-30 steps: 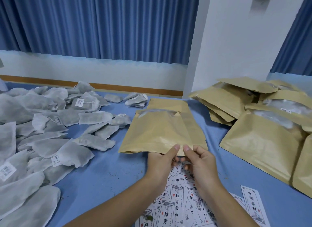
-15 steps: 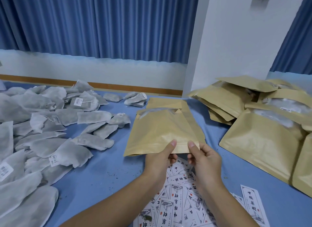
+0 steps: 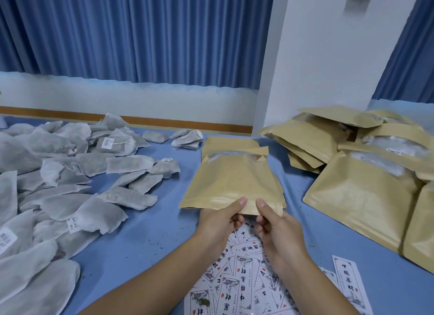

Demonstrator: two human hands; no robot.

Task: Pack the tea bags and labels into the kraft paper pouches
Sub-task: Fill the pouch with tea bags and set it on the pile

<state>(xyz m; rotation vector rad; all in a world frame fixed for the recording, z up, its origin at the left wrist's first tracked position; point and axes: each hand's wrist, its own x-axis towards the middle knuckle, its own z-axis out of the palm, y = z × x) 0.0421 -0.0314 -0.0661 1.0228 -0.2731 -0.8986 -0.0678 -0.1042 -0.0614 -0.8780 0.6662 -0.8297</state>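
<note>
2 hands on 1 kraft pouch (image 3: 232, 183)?

Yes. Pinched at its near edge by left hand (image 3: 218, 223) and right hand (image 3: 279, 228) side by side, thumbs on top, fingers curled beneath. Held nothing else.

Lay where?

Middle of the blue table (image 3: 145, 239), far end over a few more flat pouches (image 3: 230, 142); tea bags (image 3: 58, 174) heaped to the left, labels (image 3: 237, 291) fanned just under the wrists, seemingly filled pouches (image 3: 352, 197) piled on the right.

Likely to handle how?

Judged light, thin, fairly stiff yet easily creased, probably slick enough to slide. Best taken at that near lip, for rubbing the 2 layers apart. Mouth seemingly unopened. Tea bags judged soft and light; better lifted by the body.
</note>
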